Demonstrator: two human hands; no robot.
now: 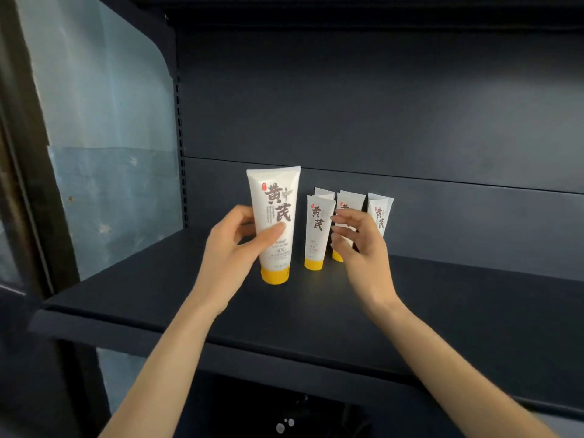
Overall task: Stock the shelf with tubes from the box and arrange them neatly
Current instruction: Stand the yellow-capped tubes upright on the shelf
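Forearms: left forearm (164,358) and right forearm (458,358) were bare, rose from the bottom edge, and lay nearest the camera.
Left grip: the left grip (234,248) held the large tube (278,197) around its lower half, with the thumb across the printed front and the fingers curled behind its left side.
Large tube: it was white with dark characters and a yellow cap, upright with the cap down, at the left end of the group. Whether the cap touched the shelf could not be told.
Right grip: the right grip (360,245) was slack, its fingers loosely bent and spread, and it clasped nothing. It hung in front of the middle tube (349,200) and hid that tube's lower part. Contact with any tube could not be told.
Front tube: the front tube (317,229) stood cap down on the shelf, between the large tube and the right grip's fingertips.
Rear tube: only the crimped top of the rear tube (324,192) showed, just behind the front tube.
Right tube: the right tube (380,213) stood upright past the right grip, partly hidden by it.
Shelf: the shelf (316,311) was a dark, flat board, and the tubes clustered near its middle, towards the back.
Back panel: the back panel (379,105) was dark and plain behind the tubes.
Side panel: the side panel (104,153) was pale, bluish and translucent, at the shelf's left end.
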